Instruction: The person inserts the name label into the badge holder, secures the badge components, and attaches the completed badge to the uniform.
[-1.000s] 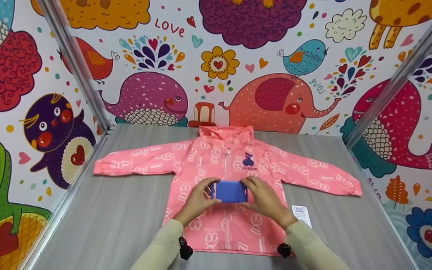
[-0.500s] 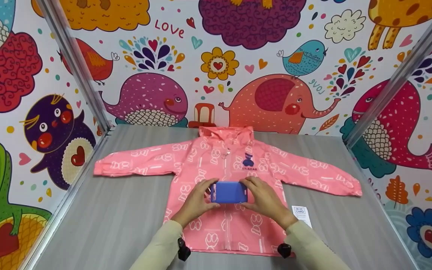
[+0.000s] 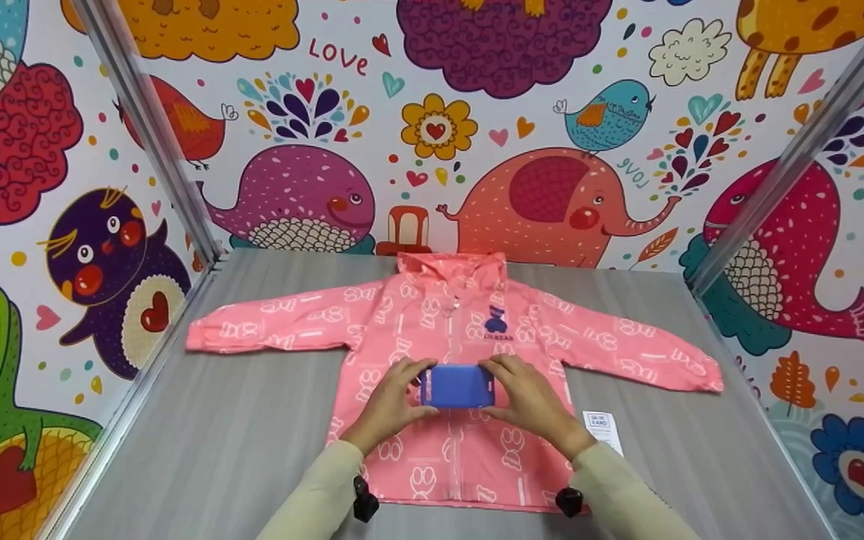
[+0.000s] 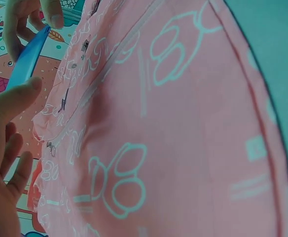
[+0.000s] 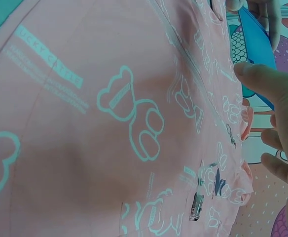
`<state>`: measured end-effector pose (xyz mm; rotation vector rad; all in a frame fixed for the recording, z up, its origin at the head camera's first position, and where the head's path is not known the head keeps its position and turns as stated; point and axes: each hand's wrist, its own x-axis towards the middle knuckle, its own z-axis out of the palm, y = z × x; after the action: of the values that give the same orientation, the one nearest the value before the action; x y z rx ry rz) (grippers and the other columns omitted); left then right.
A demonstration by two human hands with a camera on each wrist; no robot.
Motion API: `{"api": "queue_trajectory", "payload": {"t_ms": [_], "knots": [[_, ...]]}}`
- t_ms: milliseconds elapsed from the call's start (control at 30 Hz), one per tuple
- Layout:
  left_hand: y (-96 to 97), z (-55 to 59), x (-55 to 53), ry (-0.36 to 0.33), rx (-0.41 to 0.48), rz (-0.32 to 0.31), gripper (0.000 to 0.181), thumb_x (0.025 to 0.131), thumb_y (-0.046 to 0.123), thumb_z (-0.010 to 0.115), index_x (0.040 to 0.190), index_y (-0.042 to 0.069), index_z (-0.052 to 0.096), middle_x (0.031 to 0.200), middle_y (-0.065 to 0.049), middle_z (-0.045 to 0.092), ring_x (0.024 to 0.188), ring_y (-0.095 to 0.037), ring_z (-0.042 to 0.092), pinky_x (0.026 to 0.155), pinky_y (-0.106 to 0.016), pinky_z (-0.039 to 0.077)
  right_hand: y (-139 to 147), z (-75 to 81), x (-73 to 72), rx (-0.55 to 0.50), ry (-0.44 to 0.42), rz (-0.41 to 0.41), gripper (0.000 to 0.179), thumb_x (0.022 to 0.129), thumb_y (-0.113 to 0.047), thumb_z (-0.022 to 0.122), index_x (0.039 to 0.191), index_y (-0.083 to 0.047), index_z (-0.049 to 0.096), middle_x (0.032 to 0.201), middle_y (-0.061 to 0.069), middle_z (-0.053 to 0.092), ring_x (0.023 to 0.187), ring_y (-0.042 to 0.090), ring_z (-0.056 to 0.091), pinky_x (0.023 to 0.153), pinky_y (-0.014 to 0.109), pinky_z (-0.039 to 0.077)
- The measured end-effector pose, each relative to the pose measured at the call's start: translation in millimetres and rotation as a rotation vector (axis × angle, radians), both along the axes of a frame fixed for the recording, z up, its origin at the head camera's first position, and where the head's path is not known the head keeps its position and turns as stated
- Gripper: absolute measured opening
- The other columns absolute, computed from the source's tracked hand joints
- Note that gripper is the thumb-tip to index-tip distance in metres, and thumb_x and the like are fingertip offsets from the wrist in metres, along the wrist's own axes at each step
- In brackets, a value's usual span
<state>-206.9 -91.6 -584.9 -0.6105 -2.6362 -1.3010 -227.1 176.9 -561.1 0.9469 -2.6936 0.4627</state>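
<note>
A blue phone (image 3: 459,386) is held sideways between both hands, above the front of a pink hooded jacket (image 3: 469,457). My left hand (image 3: 388,403) pinches its left end, fingers on the top edge and thumb at the lower corner. The opposite end is gripped the same way by my right hand (image 3: 528,403). From the left wrist view the phone (image 4: 29,64) appears as a thin slanted slab, clear of the cloth. The jacket lies spread flat with sleeves out, zipper down the middle and a dark bear print (image 3: 496,320) on the chest.
A white hang tag (image 3: 603,431) lies on the grey table (image 3: 252,427) beside the jacket's right side. Walls with cartoon animals (image 3: 552,206) enclose the table at the back and both sides, joined by metal posts (image 3: 154,135). Each wrist carries a black device (image 3: 364,501).
My left thumb has slid slightly off the phone's face to its lower corner, and the left forearm has shifted a little left. The phone sits a touch lower; the jacket has not moved.
</note>
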Motion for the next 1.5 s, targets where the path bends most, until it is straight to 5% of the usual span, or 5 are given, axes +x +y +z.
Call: {"api": "queue_trajectory", "payload": {"t_ms": [600, 900, 1500], "knots": [[-2.9, -4.6, 1.8, 0.121, -0.064, -0.005, 0.075, 0.07, 0.021, 0.088, 0.137, 0.013, 0.056, 0.115, -0.006, 0.061, 0.095, -0.022, 0.063, 0.082, -0.032, 0.056, 6, -4.4, 1.3, 0.024, 0.117, 0.028, 0.079, 0.064, -0.04, 0.092, 0.13, -0.011, 0.061, 0.121, 0.004, 0.064, 0.108, 0.022, 0.063, 0.093, 0.042, 0.055], [-3.1, -4.1, 1.6, 0.095, -0.077, -0.012, 0.075, 0.07, 0.024, 0.087, 0.138, 0.018, 0.055, 0.115, -0.004, 0.061, 0.097, -0.023, 0.063, 0.083, -0.031, 0.056, 8, -4.3, 1.1, 0.026, 0.12, 0.027, 0.079, 0.063, -0.042, 0.092, 0.129, -0.012, 0.062, 0.119, 0.0, 0.065, 0.105, 0.018, 0.061, 0.092, 0.04, 0.054], [-4.7, -3.5, 1.9, 0.163, -0.12, -0.012, 0.074, 0.07, 0.027, 0.088, 0.136, 0.014, 0.056, 0.115, -0.003, 0.062, 0.095, -0.023, 0.064, 0.08, -0.03, 0.056, 13, -4.7, 0.4, 0.021, 0.144, 0.025, 0.08, 0.061, -0.044, 0.092, 0.129, -0.014, 0.063, 0.118, -0.003, 0.066, 0.104, 0.017, 0.059, 0.09, 0.04, 0.053]]}}
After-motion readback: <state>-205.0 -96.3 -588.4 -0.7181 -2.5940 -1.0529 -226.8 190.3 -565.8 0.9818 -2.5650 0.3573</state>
